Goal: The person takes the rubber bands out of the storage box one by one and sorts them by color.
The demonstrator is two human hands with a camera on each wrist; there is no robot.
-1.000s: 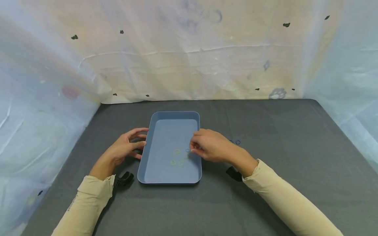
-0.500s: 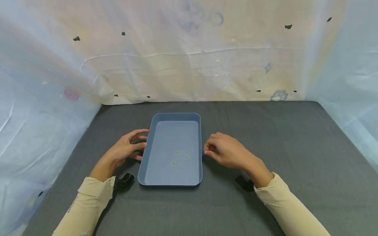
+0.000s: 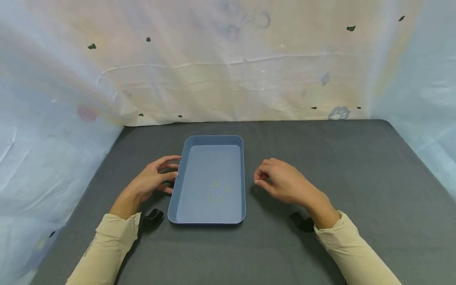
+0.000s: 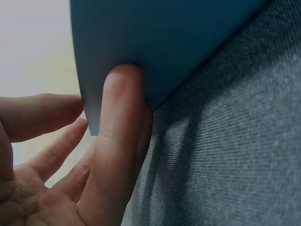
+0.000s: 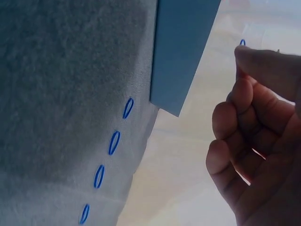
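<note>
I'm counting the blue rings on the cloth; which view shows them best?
The right wrist view: four blue rings stand out in a row on the gray cloth. The head view shows none, likely because the right hand blocks them; the left wrist view shows none.

Right hand (image 3: 281,180): has shifted from over the tray (image 3: 206,166) to its right.
Blue ring (image 5: 242,42): pinched, outside too.

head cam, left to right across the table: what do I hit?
Left sleeve → left hand → blue tray → right hand → right sleeve.
</note>
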